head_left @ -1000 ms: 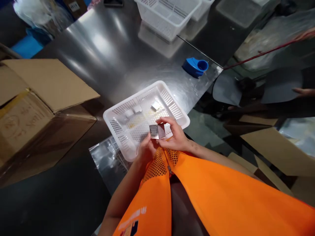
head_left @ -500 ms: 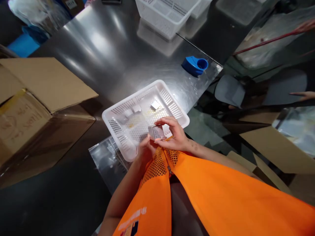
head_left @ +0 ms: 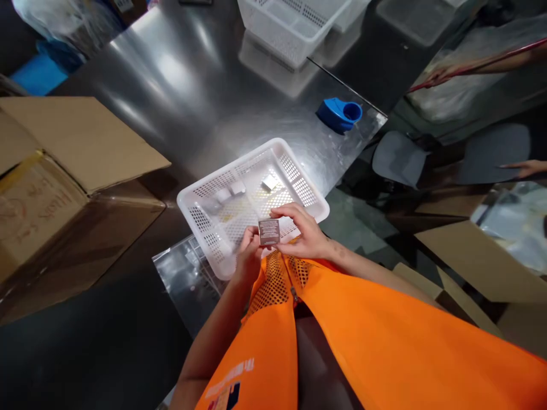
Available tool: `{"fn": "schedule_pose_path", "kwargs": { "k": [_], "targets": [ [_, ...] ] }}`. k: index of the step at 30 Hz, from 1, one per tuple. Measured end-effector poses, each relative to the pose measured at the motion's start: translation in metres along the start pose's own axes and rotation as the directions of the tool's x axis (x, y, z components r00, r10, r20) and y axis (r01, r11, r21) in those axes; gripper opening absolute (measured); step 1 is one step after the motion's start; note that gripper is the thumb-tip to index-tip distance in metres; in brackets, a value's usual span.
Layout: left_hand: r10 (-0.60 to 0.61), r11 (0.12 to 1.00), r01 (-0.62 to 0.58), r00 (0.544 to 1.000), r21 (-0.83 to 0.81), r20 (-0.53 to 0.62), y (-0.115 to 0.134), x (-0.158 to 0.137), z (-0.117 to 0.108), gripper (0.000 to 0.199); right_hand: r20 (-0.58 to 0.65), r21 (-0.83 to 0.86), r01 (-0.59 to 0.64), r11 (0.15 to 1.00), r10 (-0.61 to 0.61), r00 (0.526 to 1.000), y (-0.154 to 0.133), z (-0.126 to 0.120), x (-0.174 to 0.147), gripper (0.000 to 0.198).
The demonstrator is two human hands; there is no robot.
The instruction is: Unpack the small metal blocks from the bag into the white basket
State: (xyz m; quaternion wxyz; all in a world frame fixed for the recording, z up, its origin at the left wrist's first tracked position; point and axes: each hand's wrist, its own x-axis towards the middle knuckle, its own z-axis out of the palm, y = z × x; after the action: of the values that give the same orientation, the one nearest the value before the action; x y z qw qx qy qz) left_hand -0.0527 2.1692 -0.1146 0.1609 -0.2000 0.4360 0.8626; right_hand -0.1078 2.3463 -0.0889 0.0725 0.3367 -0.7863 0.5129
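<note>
A small square box [head_left: 269,233] with printed lines on its upper face is held between both hands over the near edge of the basket. My left hand [head_left: 248,253] grips its left side with thumb and fingertips. From the right, my right hand [head_left: 304,232] curls around it, fingers at the far corner and thumb at the near one. Beneath lies a white perforated plastic basket [head_left: 194,192]. Inside it are a small white box [head_left: 269,182] on the right and a few more pale boxes [head_left: 231,191] toward the left.
A blue tape dispenser [head_left: 339,115] stands at the metal table's [head_left: 183,114] right edge. White baskets [head_left: 294,42] sit at the back, an open carton [head_left: 81,148] at left. Clear plastic bags [head_left: 183,279] lie under the basket. Another person's hand [head_left: 440,75] holds a red stick at right.
The small box has turned in my hands, so its printed face now points up at me. My left fingers have shifted onto its left side. At right, the other person's hand has slid along the stick.
</note>
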Motion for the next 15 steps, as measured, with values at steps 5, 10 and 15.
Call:
{"fn": "schedule_pose_path", "kwargs": {
  "k": [5, 10, 15],
  "targets": [
    [-0.027, 0.999, 0.027, 0.999, -0.038, -0.021, -0.007, 0.001, -0.003, 0.070, 0.026, -0.005, 0.001, 1.000, -0.001, 1.000, -0.002, -0.002, 0.003, 0.071],
    [0.012, 0.999, -0.014, 1.000, -0.049, -0.029, -0.012, 0.001, -0.006, 0.067, 0.043, -0.008, 0.014, 1.000, -0.014, 0.999, -0.002, -0.001, 0.003, 0.072],
    [0.080, 0.996, -0.083, 0.994, -0.032, -0.076, -0.011, -0.002, -0.003, 0.068, 0.063, -0.034, 0.007, 0.999, -0.005, 0.998, -0.002, 0.000, 0.002, 0.065]
  ]
}}
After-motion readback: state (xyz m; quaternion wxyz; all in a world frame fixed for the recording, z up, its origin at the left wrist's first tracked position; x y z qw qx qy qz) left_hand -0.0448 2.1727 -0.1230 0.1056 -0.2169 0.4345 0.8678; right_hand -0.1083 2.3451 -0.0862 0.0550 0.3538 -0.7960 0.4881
